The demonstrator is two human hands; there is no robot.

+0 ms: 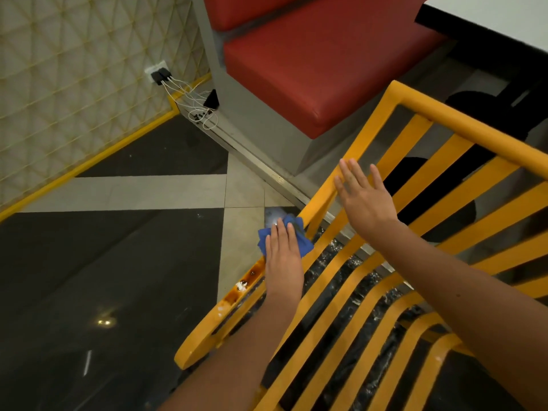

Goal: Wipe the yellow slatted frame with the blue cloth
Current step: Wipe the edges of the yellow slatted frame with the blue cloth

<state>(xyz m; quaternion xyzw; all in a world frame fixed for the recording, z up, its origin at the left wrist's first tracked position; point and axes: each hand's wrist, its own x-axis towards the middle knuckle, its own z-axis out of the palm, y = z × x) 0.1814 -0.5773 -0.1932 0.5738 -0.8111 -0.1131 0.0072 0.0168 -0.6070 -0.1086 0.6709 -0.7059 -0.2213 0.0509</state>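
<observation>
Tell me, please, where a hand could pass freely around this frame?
Free: the floor left of the yellow frame, and the gaps between its slats. Crowded: the left rail, where the left hand presses the blue cloth and the right hand rests.

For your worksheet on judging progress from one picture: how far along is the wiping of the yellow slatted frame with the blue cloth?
Done: nothing can be confirmed as wiped. In hand: the left hand presses the blue cloth flat on the side rail of the yellow slatted frame, while the right hand rests open on the same rail higher up. Left: brown stains on the rail just below the cloth; probably the slats too.
</observation>
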